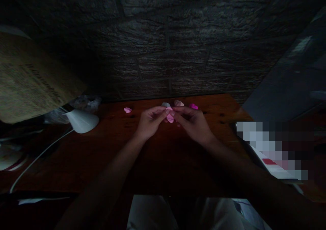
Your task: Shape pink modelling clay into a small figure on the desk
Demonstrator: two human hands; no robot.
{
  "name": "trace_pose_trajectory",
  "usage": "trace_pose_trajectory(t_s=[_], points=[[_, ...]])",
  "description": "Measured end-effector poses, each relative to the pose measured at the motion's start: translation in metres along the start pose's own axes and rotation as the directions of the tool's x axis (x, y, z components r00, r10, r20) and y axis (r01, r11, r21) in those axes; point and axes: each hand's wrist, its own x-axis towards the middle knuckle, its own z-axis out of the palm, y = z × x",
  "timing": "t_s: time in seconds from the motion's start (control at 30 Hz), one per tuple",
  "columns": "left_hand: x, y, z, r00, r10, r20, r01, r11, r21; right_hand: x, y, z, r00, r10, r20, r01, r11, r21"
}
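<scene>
Between my two hands is a small pink piece, soft-looking and folded or pressed; its exact kind I cannot make out. My left hand pinches it from the left with thumb and fingers. From the right, my right hand grips the same piece, its thumb beside the other thumb. Just behind my hands on the table lie a pale grey piece, a light peach piece and a bright magenta piece. Another pink piece lies apart to the left.
The wooden table meets a dark brick-patterned wall. At left stand a white lamp base with a cord, a brown paper-like shade and clear plastic. A white printed item, partly pixelated, lies at the right edge.
</scene>
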Motion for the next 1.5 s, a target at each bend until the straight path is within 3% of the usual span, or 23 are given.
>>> trace_pose_trajectory(t_s=[0.33, 0.57, 0.87, 1.27, 1.5], points=[[-0.001, 0.007, 0.000, 0.995, 0.081, 0.058, -0.083, 0.996, 0.036, 0.001, -0.001, -0.002, 0.999, -0.042, -0.006, 0.042, 0.998, -0.042], [-0.003, 0.007, 0.000, 0.990, 0.099, 0.097, -0.110, 0.988, 0.106, 0.003, -0.003, -0.004, 0.987, -0.158, -0.035, 0.155, 0.986, -0.064], [-0.002, 0.004, 0.003, 0.987, 0.144, 0.065, -0.146, 0.989, 0.036, 0.005, -0.011, -0.004, 0.998, 0.045, 0.043, -0.050, 0.993, 0.111], [-0.003, 0.004, 0.006, 0.991, 0.125, 0.036, -0.127, 0.990, 0.059, 0.004, -0.004, -0.004, 0.998, -0.055, -0.036, 0.057, 0.997, 0.055], [-0.002, 0.003, 0.002, 0.984, 0.179, 0.007, -0.178, 0.974, 0.137, 0.002, -0.005, -0.004, 0.999, -0.036, 0.017, 0.034, 0.996, 0.087]])
